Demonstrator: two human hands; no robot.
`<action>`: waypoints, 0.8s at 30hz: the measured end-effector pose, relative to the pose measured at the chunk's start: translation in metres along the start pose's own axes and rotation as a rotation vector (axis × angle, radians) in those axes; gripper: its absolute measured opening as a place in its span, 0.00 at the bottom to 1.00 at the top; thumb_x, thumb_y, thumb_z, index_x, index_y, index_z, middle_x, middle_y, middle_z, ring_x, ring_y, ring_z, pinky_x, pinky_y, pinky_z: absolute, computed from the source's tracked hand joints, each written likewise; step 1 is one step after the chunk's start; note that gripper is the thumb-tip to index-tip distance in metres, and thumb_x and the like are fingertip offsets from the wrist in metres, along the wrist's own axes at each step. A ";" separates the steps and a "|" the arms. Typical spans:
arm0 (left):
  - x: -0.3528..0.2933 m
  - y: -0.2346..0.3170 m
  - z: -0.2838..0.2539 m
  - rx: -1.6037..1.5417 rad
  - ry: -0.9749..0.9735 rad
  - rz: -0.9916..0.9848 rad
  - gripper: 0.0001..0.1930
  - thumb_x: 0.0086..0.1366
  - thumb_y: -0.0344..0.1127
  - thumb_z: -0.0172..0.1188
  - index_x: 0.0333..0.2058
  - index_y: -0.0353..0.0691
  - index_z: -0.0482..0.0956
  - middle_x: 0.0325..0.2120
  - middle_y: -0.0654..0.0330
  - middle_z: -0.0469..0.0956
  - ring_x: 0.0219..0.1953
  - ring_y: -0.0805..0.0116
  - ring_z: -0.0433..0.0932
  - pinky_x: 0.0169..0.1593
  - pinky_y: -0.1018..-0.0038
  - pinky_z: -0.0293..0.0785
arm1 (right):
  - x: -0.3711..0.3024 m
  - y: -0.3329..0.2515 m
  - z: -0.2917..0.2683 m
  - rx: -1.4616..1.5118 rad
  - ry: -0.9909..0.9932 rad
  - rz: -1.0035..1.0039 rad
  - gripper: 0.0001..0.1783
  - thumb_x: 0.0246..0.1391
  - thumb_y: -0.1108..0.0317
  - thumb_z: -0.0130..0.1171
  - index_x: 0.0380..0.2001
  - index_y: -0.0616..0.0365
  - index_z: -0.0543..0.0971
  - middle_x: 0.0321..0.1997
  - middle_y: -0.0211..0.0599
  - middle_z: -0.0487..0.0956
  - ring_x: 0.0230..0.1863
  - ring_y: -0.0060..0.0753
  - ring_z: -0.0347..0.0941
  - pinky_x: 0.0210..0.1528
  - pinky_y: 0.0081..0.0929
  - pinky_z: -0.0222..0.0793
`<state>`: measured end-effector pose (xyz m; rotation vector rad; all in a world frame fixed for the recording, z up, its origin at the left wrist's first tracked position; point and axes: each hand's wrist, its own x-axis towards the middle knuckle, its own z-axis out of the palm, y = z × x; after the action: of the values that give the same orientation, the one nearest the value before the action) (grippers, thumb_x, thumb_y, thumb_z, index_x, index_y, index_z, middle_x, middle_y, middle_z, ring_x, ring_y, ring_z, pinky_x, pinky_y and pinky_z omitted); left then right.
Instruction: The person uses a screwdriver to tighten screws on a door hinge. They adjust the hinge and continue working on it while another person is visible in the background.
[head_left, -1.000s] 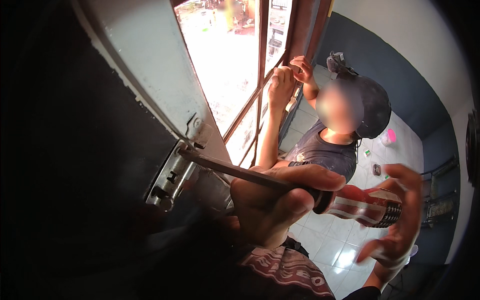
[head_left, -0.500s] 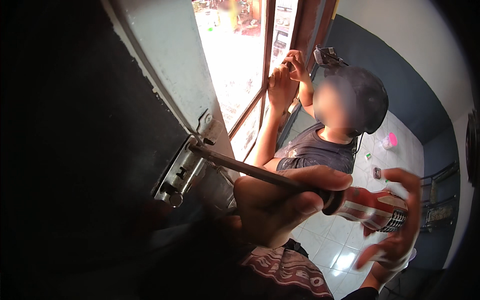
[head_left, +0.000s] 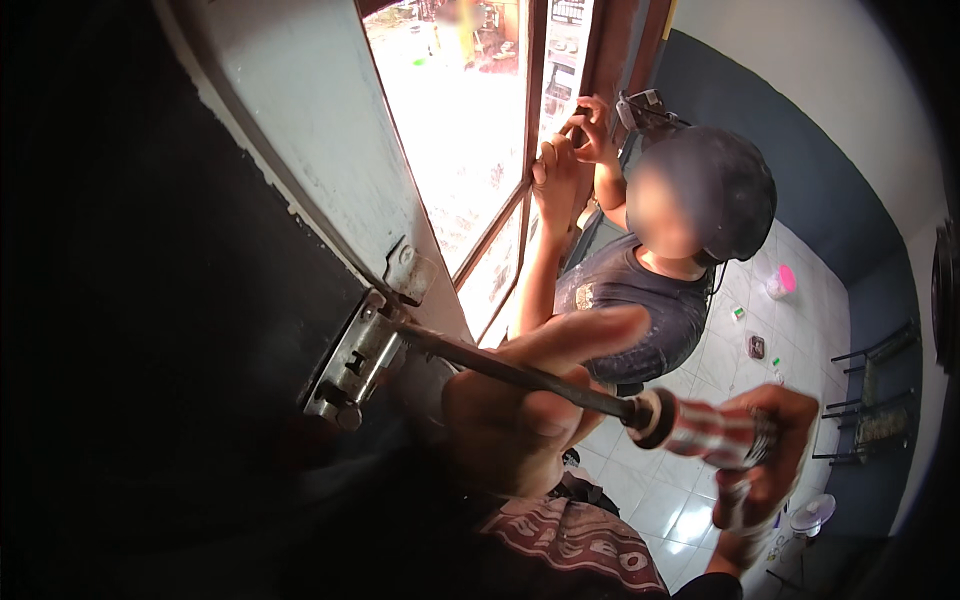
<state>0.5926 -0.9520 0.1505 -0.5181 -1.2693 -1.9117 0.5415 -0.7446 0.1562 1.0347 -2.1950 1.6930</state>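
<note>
A screwdriver (head_left: pixel 520 372) with a long dark shaft and a red-and-white handle slants across the view. Its tip meets the upper end of a metal barrel bolt (head_left: pixel 355 360) on a dark panel. My right hand (head_left: pixel 775 445) is wrapped round the end of the handle, slightly blurred. Beside the shaft is my left hand (head_left: pixel 510 425), its index finger stretched out above and its thumb below, apart from each other. The lower fingers of that hand are in shadow. A metal catch plate (head_left: pixel 408 272) sits on the white panel edge by the bolt.
Another person (head_left: pixel 640 290) in a dark cap and shirt stands close ahead, both hands on the brown window frame (head_left: pixel 535 110). Beyond, on the tiled floor, are a pink-topped container (head_left: pixel 780 282), small items and a dark rack (head_left: pixel 880 400). A grey-and-white wall curves at right.
My left thumb and index finger have parted from their pinch on the shaft near the handle. My right hand, spread before, has closed round the handle end. The handle has dropped slightly.
</note>
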 end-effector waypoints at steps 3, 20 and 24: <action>-0.011 -0.009 0.004 0.024 0.082 0.075 0.24 0.77 0.51 0.41 0.37 0.29 0.63 0.11 0.71 0.54 0.09 0.82 0.48 0.11 0.78 0.44 | -0.028 0.010 0.021 0.202 0.126 0.041 0.37 0.41 0.46 0.79 0.42 0.59 0.69 0.32 0.39 0.76 0.28 0.30 0.75 0.33 0.29 0.71; -0.024 -0.007 0.004 -0.015 0.211 0.206 0.22 0.76 0.47 0.46 0.41 0.27 0.70 0.15 0.64 0.64 0.14 0.78 0.58 0.18 0.77 0.50 | -0.002 -0.019 0.063 0.452 0.699 -0.101 0.55 0.48 0.29 0.64 0.59 0.62 0.54 0.35 0.27 0.58 0.27 0.17 0.59 0.30 0.18 0.61; -0.026 -0.012 0.005 -0.020 0.253 0.214 0.22 0.76 0.47 0.47 0.42 0.26 0.70 0.17 0.62 0.66 0.16 0.77 0.61 0.20 0.77 0.53 | -0.004 -0.013 0.057 0.448 0.644 -0.109 0.54 0.49 0.29 0.63 0.59 0.62 0.54 0.35 0.27 0.58 0.28 0.18 0.62 0.33 0.18 0.65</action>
<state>0.5987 -0.9355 0.1274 -0.3910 -0.9919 -1.7498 0.5675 -0.7962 0.1457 0.5429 -1.3750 2.1318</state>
